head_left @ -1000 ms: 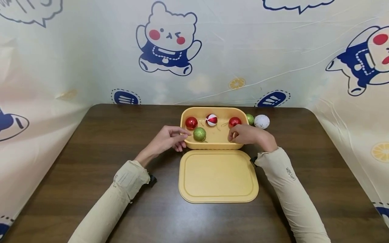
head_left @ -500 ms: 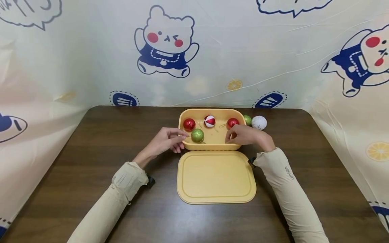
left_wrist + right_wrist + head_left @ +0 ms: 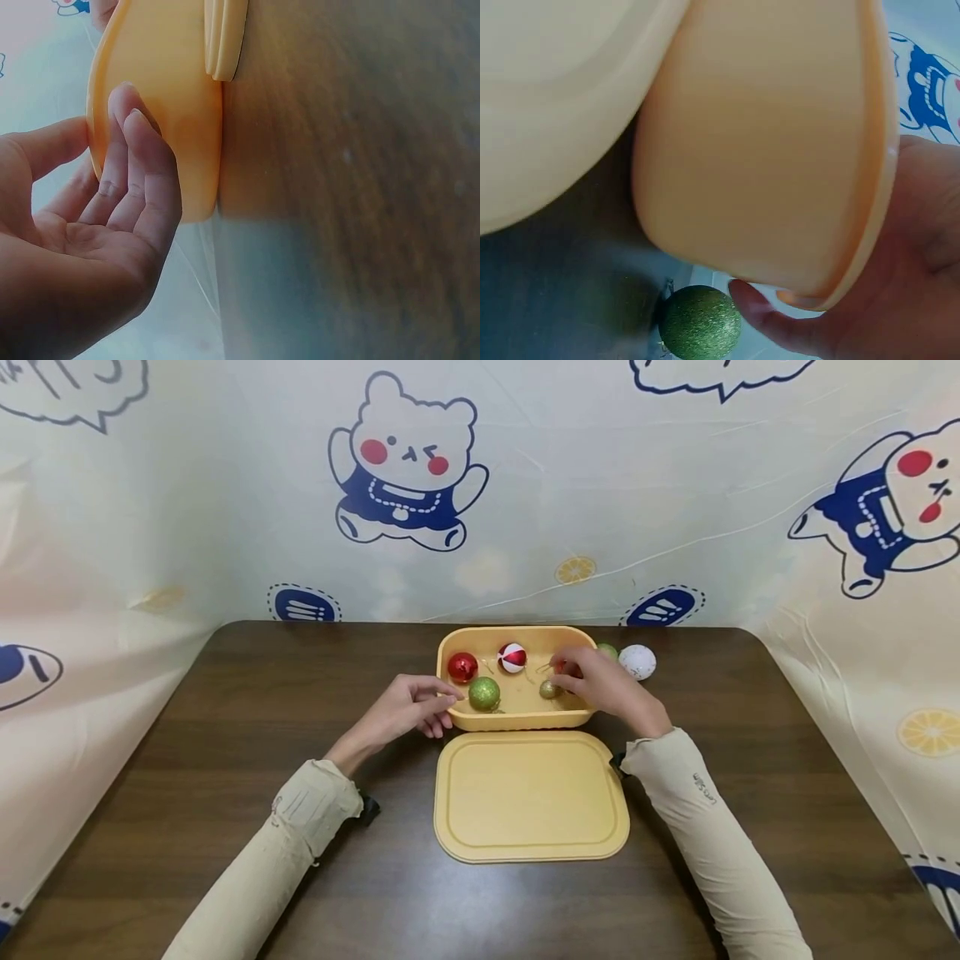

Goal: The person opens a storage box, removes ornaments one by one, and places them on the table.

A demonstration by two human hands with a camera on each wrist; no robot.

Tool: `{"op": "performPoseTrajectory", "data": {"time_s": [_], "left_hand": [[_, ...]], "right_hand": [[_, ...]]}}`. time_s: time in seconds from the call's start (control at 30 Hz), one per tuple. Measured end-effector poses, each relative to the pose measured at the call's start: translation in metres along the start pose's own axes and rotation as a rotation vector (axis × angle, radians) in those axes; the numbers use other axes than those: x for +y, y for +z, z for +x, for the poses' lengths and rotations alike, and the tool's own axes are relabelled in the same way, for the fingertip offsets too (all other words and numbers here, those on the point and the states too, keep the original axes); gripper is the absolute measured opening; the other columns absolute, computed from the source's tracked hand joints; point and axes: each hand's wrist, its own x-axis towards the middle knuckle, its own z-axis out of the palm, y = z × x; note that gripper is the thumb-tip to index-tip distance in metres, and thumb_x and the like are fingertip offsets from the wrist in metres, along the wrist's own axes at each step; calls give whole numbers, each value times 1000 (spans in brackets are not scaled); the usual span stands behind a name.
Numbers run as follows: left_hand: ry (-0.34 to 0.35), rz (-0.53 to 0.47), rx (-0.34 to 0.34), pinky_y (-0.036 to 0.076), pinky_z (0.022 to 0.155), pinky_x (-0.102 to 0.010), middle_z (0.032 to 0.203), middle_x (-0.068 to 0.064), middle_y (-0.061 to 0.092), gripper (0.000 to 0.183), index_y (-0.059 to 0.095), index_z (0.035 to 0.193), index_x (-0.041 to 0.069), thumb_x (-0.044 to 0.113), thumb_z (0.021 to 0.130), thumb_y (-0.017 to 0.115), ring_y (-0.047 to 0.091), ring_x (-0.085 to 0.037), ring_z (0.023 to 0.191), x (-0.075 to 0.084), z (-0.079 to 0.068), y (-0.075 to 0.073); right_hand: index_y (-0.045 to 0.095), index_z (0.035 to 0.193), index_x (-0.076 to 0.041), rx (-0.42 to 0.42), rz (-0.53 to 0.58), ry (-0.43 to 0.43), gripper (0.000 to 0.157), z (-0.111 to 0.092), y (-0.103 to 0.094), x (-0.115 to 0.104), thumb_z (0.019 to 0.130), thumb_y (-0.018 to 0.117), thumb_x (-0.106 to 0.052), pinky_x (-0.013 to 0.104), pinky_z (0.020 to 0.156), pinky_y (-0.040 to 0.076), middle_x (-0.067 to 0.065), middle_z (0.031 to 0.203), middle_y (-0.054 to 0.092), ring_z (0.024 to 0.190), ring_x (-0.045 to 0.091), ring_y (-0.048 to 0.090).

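My left hand (image 3: 412, 703) holds the near left corner of a yellow plastic box (image 3: 517, 721), its thumb on the rim in the left wrist view. Over the box's right half is my right hand (image 3: 603, 683), thumb and index finger apart. Just under that thumb lies a small gold ball (image 3: 550, 689); whether they touch I cannot tell. Also in the box are a red ball (image 3: 462, 667), a glittery green ball (image 3: 484, 694) and a red-and-white ball (image 3: 512, 657). A second red ball (image 3: 558, 667) is mostly hidden by my right fingers.
A matching yellow lid (image 3: 531, 797) lies flat in front of the box. Outside its right end sit a white speckled ball (image 3: 637, 662) and another green ball (image 3: 700, 322). Behind the brown table (image 3: 225, 735) hangs a printed cloth (image 3: 517, 485).
My right hand has risen and shifted off the box floor, and the gold ball, hidden before, now shows below it. The left hand keeps its place on the box.
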Motion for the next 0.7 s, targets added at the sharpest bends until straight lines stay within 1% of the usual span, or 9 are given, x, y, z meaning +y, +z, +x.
{"op": "performPoseTrajectory", "data": {"time_s": [0.13,0.23,0.3,0.4,0.57,0.7], "left_hand": [[1,2,-5,60,60,-37,82,-24,69,30,66,118,-5,18,99,64,65,-23,61,-1,0,-1],[-1,-1,-4,60,60,-37,83,-25,69,29,67,118,-5,17,99,64,65,-23,61,0,1,-1],[-2,-4,-4,60,60,-37,83,-26,69,29,67,117,-5,17,99,64,65,-23,61,0,1,-1],[-1,-4,-6,59,60,-37,84,-28,68,29,67,117,-5,17,99,64,65,-23,61,1,1,-1],[4,-1,-6,59,59,-38,83,-28,69,29,66,117,-5,18,99,64,65,-23,60,1,0,0],[5,2,-8,59,59,-37,83,-26,69,30,66,117,-5,19,99,64,65,-24,60,0,0,0]], "right_hand": [[67,117,-3,65,29,11,26,-1,-3,0,95,70,-15,39,78,56,9,96,69,84,23,62],[68,115,-3,106,60,11,23,-3,-8,0,95,68,-14,41,81,56,9,97,70,86,23,62],[70,113,-3,133,62,11,20,-5,-12,0,97,66,-15,41,82,56,9,97,71,86,23,62],[72,111,-4,180,61,29,21,-7,-17,-1,99,64,-18,39,78,56,10,96,71,83,22,60],[73,107,-6,276,46,44,22,-10,-23,0,99,65,-25,33,65,53,9,89,69,77,22,57],[71,98,-6,287,68,36,26,-13,-27,5,100,62,-30,29,57,48,8,80,64,71,22,54]]}}
